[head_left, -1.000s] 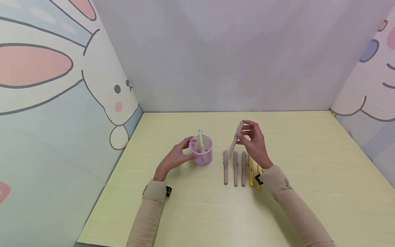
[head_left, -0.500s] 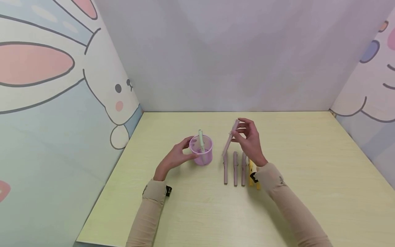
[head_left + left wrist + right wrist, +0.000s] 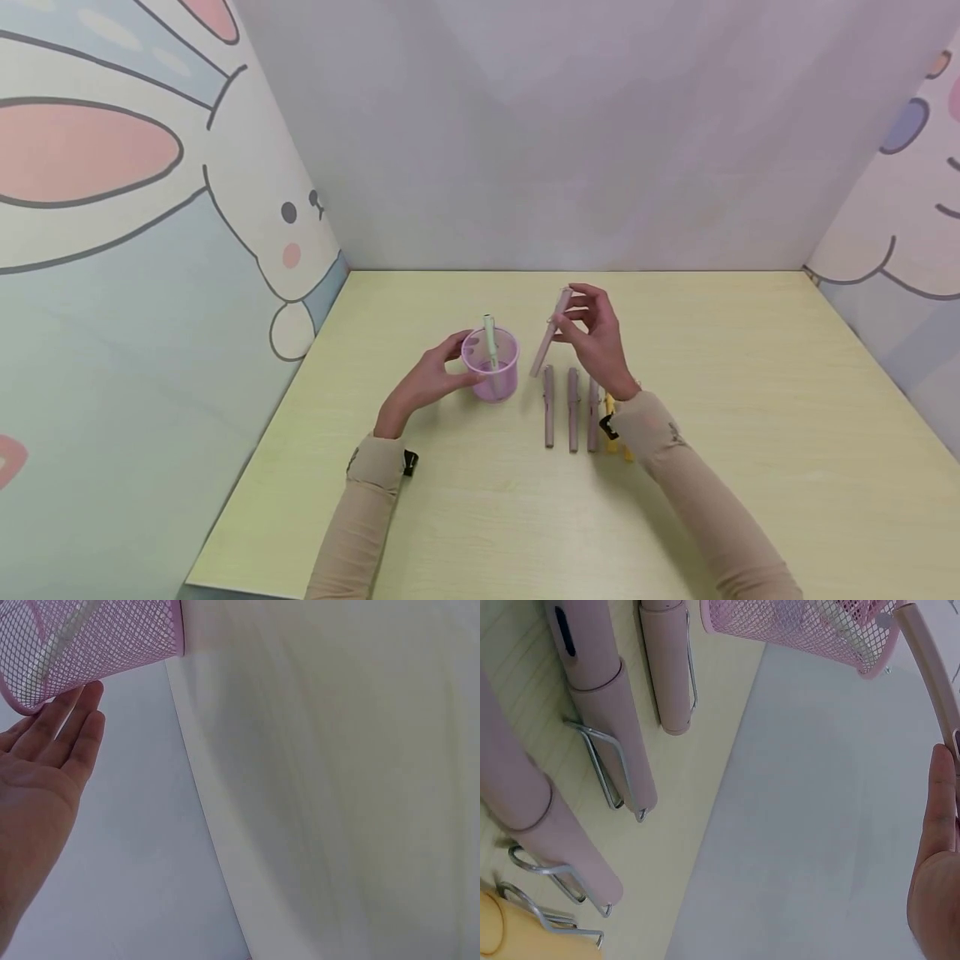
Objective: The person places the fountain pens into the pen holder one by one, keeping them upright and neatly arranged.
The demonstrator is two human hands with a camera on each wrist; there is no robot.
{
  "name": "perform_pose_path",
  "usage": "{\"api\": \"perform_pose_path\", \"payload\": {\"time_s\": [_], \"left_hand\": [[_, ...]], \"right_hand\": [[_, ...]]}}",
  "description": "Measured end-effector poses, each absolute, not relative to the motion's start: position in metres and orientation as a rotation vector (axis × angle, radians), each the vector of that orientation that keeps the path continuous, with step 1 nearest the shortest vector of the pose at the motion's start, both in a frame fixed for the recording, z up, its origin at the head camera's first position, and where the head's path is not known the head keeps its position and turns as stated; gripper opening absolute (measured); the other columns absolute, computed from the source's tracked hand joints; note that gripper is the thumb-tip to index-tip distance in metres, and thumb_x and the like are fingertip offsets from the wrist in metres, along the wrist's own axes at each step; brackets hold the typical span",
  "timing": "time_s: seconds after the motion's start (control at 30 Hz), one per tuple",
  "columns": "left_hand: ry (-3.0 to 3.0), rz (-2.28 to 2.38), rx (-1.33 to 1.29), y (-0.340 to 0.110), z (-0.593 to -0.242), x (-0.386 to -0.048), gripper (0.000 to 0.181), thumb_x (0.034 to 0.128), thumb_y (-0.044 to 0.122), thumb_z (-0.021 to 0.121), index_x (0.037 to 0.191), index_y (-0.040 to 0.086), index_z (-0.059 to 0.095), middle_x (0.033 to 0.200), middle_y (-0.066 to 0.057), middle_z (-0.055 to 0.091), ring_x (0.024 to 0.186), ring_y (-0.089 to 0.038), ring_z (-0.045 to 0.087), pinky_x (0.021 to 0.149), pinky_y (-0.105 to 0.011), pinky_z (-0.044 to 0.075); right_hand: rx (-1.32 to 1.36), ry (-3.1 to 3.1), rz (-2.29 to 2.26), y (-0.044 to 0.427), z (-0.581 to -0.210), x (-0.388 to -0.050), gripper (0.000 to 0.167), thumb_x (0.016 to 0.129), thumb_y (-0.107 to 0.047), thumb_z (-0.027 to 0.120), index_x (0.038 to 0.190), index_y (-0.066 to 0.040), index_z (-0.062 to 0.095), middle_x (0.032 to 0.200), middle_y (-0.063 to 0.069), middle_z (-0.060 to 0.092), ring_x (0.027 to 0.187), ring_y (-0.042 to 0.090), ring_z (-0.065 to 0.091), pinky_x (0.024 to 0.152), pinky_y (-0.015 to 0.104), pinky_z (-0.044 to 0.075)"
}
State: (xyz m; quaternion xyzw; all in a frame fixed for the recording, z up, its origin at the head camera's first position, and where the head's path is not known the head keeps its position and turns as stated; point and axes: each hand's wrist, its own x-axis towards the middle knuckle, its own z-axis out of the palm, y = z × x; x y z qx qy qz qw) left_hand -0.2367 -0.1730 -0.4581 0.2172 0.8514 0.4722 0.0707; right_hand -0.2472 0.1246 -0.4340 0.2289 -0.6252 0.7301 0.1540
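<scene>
A pink mesh pen holder [image 3: 506, 387] stands upright on the table with a light green pen [image 3: 491, 337] leaning inside it. My left hand [image 3: 429, 385] holds the holder from its left, thumb at the near side, fingers at the far side; in the left wrist view those fingertips touch the mesh [image 3: 112, 645]. Just right of the holder, above the table, my right hand [image 3: 597, 343] pinches a dusty-pink pen [image 3: 549, 342], tilted with its lower end toward the holder. The right wrist view shows that end [image 3: 922, 645] close to the holder's rim, apparently still outside.
Three dusty-pink pens [image 3: 573, 417] with wire clips lie side by side below my right hand. Yellow pens [image 3: 611, 440] lie at their right, partly covered by my right wrist and sleeve. A grey wall [image 3: 570, 150] and cartoon-printed side panels [image 3: 247, 192] border the table [image 3: 480, 517].
My right hand has carried the dusty-pink pen leftward, from above the row of pens toward the pen holder. My left hand and the holder have stayed in place.
</scene>
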Motion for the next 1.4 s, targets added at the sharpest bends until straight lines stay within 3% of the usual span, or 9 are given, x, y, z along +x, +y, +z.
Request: {"api": "perform_pose_path", "payload": {"time_s": [0.3,0.97,1.4], "left_hand": [[2.559,1.423,0.654,-0.171,-0.457,-0.236,0.079,0.092,0.035,0.078,0.158,0.013,0.041,0.153,-0.01,0.051,0.138,-0.035,0.049,0.112,-0.057,0.04],[2.577,1.41,0.643,-0.169,-0.457,-0.237,0.078,0.0916,0.035,0.078,0.158,0.015,0.042,0.151,-0.007,0.053,0.136,-0.03,0.051,0.111,-0.054,0.042],[2.578,1.414,0.637,-0.17,-0.458,-0.236,0.078,0.0919,0.036,0.078,0.158,0.014,0.042,0.152,-0.008,0.052,0.137,-0.032,0.05,0.111,-0.058,0.04]], "right_hand": [[0.666,-1.747,2.137,0.114,-0.431,-0.251,0.051,0.095,0.019,0.059,0.141,0.012,0.04,0.116,0.024,0.053,0.091,0.017,0.064,0.069,0.036,0.063],[0.619,-1.661,2.116,0.101,-0.424,-0.256,0.051,0.096,0.017,0.061,0.142,0.011,0.039,0.116,0.014,0.055,0.09,0.018,0.063,0.07,0.035,0.063],[0.641,-1.808,2.099,0.091,-0.432,-0.255,0.048,0.1,0.008,0.06,0.144,0.008,0.039,0.122,0.024,0.051,0.098,0.02,0.06,0.076,0.035,0.063]]}}
